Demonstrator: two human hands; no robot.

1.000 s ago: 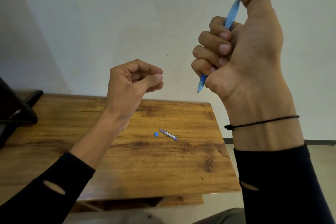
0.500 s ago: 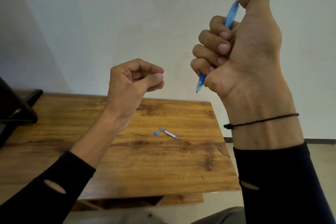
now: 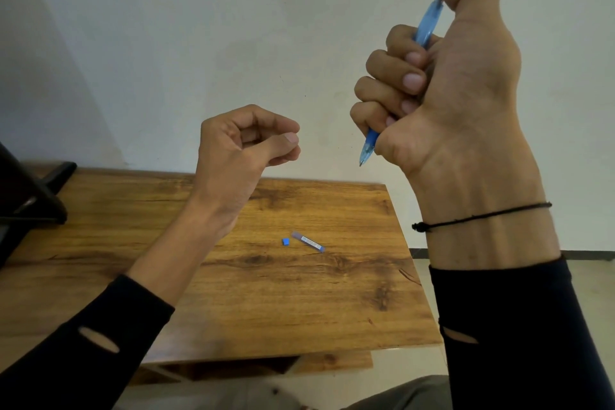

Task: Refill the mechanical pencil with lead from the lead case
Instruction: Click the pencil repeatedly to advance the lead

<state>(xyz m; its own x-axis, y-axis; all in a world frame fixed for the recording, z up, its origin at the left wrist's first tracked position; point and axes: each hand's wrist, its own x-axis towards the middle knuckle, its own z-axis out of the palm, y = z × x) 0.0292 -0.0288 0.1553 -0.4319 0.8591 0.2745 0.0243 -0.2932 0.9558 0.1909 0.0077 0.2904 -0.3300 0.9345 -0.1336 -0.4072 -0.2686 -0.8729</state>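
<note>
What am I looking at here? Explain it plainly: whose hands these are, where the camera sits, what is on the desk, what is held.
There is no machine here. A person wears the one camera on their head, so you look forward and down at their own raised hands. The right hand is closed in a fist around a blue mechanical pencil, tip pointing down, thumb on its top end. The left hand is loosely curled; I cannot tell if it pinches anything. On the wooden table lie a slim lead case and, just beside it, a small blue cap. A dark object sits at the left edge.

Black long sleeves [image 3: 519, 336], oval slit in each forearm; thin black knotted cord [image 3: 482, 217] around right wrist; hands bare
</note>
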